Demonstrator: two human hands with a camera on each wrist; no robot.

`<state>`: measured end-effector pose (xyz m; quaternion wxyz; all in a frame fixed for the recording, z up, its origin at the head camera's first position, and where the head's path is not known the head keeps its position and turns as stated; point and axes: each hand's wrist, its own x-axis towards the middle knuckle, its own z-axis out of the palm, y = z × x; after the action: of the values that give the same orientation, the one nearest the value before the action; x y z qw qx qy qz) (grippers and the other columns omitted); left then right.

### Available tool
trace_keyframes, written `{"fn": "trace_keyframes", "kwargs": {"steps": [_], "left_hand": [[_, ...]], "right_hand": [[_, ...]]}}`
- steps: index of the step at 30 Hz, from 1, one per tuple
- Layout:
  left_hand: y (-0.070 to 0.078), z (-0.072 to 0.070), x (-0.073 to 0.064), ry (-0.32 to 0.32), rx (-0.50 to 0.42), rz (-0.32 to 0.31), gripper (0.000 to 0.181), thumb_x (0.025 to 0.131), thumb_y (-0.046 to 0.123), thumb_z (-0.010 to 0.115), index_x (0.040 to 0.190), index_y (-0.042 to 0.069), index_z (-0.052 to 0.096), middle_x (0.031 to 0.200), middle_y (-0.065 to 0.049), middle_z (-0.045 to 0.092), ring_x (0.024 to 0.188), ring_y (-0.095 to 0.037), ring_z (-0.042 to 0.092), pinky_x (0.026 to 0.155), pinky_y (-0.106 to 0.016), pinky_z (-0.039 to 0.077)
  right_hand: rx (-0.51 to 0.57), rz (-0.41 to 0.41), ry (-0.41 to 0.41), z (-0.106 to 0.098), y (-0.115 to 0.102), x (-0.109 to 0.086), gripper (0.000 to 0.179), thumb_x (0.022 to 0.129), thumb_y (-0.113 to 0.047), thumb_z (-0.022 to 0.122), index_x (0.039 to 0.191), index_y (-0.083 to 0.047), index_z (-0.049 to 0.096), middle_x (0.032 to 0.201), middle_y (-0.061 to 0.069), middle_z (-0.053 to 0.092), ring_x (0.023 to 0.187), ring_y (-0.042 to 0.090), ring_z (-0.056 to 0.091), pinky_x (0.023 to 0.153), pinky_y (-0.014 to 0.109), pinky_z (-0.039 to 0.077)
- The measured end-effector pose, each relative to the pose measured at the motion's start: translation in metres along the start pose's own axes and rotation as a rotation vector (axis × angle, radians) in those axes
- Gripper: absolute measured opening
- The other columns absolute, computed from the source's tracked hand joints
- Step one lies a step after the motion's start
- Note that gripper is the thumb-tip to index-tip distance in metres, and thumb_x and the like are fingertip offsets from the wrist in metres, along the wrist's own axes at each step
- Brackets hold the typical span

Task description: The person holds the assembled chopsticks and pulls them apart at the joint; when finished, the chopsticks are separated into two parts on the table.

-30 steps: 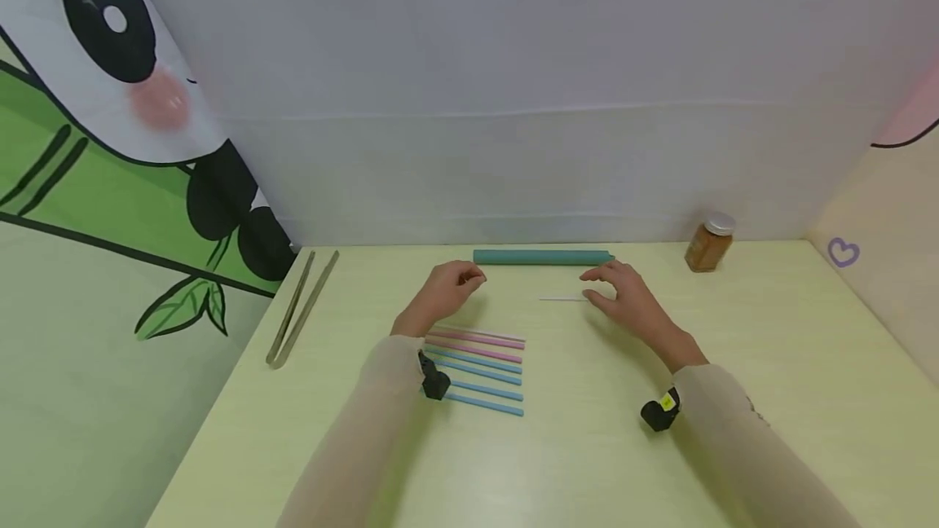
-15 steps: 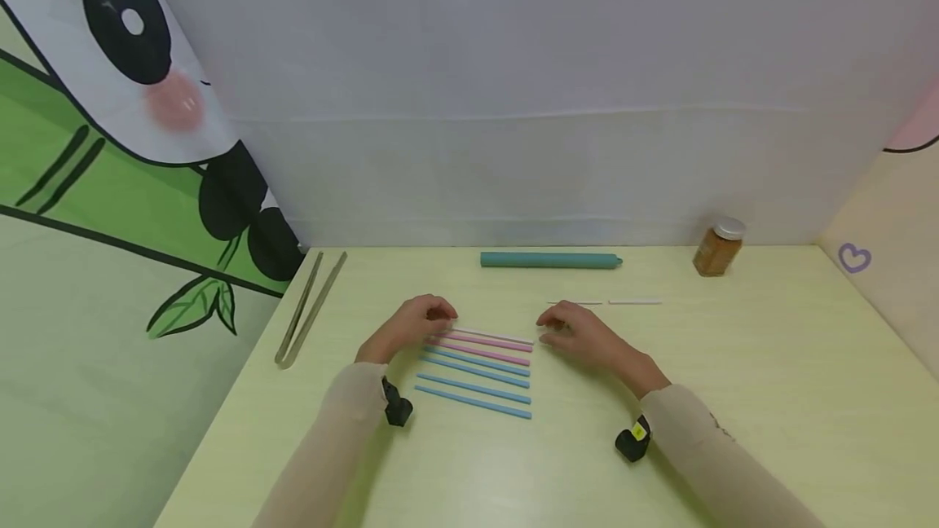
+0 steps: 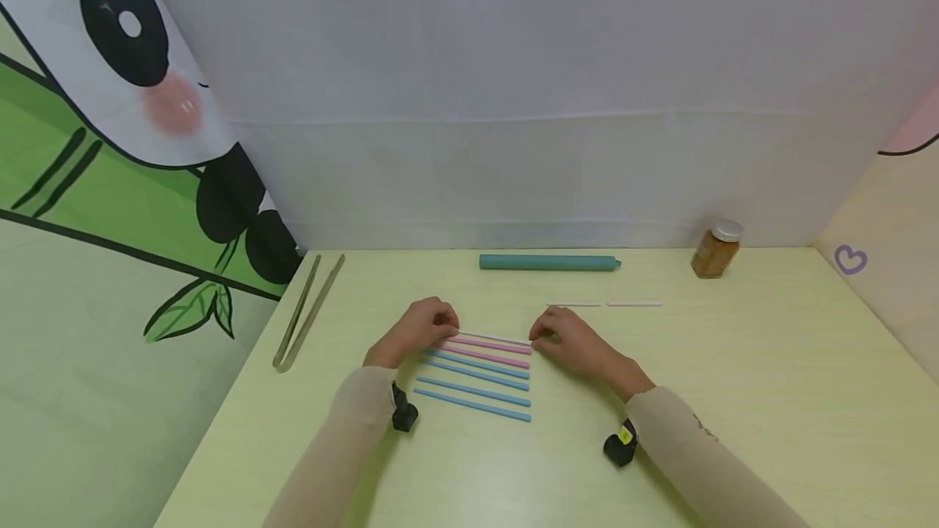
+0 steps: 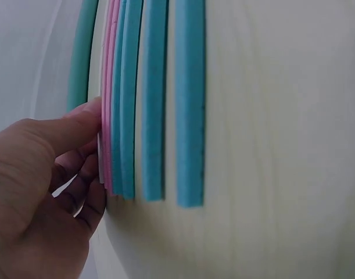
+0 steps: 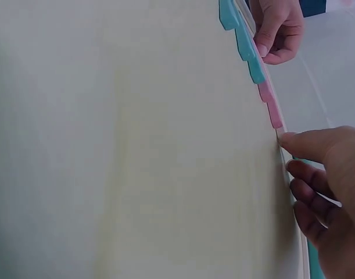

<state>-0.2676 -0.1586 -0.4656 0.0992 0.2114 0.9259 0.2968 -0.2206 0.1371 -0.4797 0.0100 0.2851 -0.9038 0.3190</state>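
White stick point(image 3: 493, 338), on far side of pink sticks point(image 3: 487, 357): left hand point(image 3: 420, 327) pinching left end; right hand point(image 3: 570, 343) newly arrived at right end, pinch not discernible; both ends apparently steadied.

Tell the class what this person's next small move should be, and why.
Probably a gentle nudge to true up the white stick with the nearest pink stick: the left hand and right hand are at its opposite ends, and it already lies alongside, on the side away from the blue sticks.
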Motion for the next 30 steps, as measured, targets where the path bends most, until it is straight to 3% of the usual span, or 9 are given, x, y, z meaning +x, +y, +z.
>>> {"fn": "trace_keyframes", "kwargs": {"steps": [9,15,20,23,30], "left_hand": [[0.012,-0.005,-0.005,0.032,-0.033,0.028,0.008,0.092,0.008,0.062,0.085,0.011,0.062,0.08,0.0,0.06,0.072,-0.013,0.052,0.07,-0.029,0.047],[0.019,-0.007,-0.007,0.071,-0.016,0.025,0.007,0.093,0.009,0.061,0.086,0.011,0.063,0.083,0.0,0.061,0.074,-0.013,0.052,0.072,-0.029,0.046],[0.026,-0.012,-0.009,0.023,-0.005,0.053,0.006,0.093,0.009,0.061,0.096,0.009,0.066,0.086,-0.001,0.061,0.077,-0.013,0.052,0.075,-0.03,0.047],[0.032,-0.015,-0.01,-0.014,0.043,0.103,0.013,0.093,0.009,0.061,0.102,0.007,0.07,0.088,-0.003,0.061,0.079,-0.013,0.053,0.075,-0.029,0.047],[0.045,-0.013,-0.008,-0.035,0.107,0.204,0.007,0.091,0.007,0.063,0.097,0.006,0.067,0.085,-0.004,0.061,0.076,-0.012,0.053,0.071,-0.025,0.046]], "right_hand": [[-0.036,0.001,0.032,0.0,-0.001,0.001,0.004,0.09,-0.015,0.067,0.091,-0.012,0.069,0.096,-0.001,0.063,0.099,0.021,0.057,0.092,0.044,0.044],[-0.04,-0.002,0.037,0.001,0.0,0.001,0.006,0.09,-0.017,0.066,0.092,-0.012,0.069,0.099,0.001,0.063,0.1,0.023,0.056,0.092,0.046,0.043],[0.074,0.072,0.042,-0.003,0.0,-0.001,0.006,0.092,-0.015,0.064,0.096,-0.013,0.067,0.098,-0.002,0.066,0.096,0.018,0.059,0.089,0.04,0.047],[0.139,0.099,0.042,-0.007,-0.004,-0.002,0.006,0.093,-0.015,0.062,0.099,-0.013,0.065,0.095,-0.003,0.067,0.09,0.012,0.06,0.082,0.032,0.05],[0.165,0.009,0.057,-0.01,-0.011,0.004,0.01,0.093,-0.013,0.063,0.101,-0.008,0.066,0.09,-0.001,0.065,0.08,0.009,0.055,0.072,0.025,0.049]]}}
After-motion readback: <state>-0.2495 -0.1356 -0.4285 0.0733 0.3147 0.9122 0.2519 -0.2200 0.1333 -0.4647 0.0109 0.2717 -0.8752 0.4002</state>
